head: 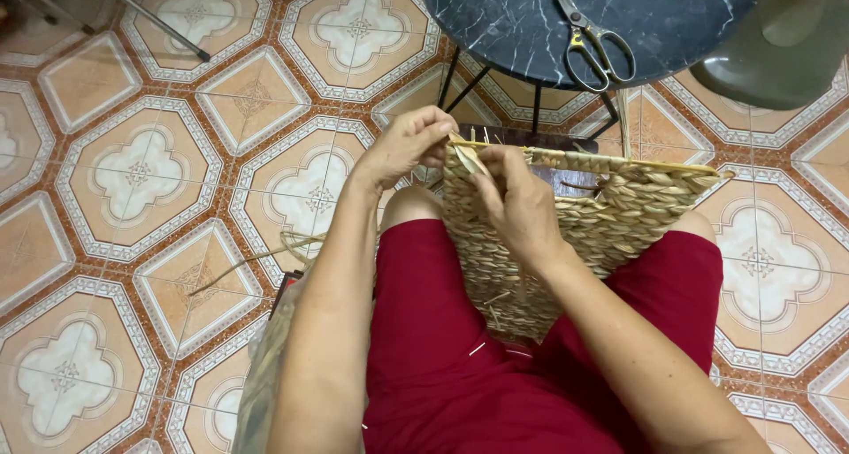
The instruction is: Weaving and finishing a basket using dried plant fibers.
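Hands first, since that was where everything happened: we had the woven basket (601, 215) propped on our lap, resting on the red shorts (442, 330), with its top rim running roughly left to right in front of us. That rim was the long axis that mattered, and both hands met at its left corner.

Our left hand (407, 144) came in from the left side, fingers pinched together on a pale flat strand (467, 156) right at the rim. Our right hand (517, 202) lay over the near face of the basket, fingers closed on the same strand just beside the left hand's grip. So the two were nearly touching, both clamped on that one strand. The basket body stretched away to the right from there, so the right arm crossed over it while the left one stayed clear of it.

Loose straw strands (265, 255) trailed down past our left knee onto the floor.

Ahead of us stood a dark marble-look counter (495, 21) on thin black legs, with a pair of scissors (592, 38) lying on it, well apart from either hand. Floor (141, 171) was patterned orange and white tile. Something grey-green and plastic, maybe a chair (778, 47), sat at the top right, only partly in frame.
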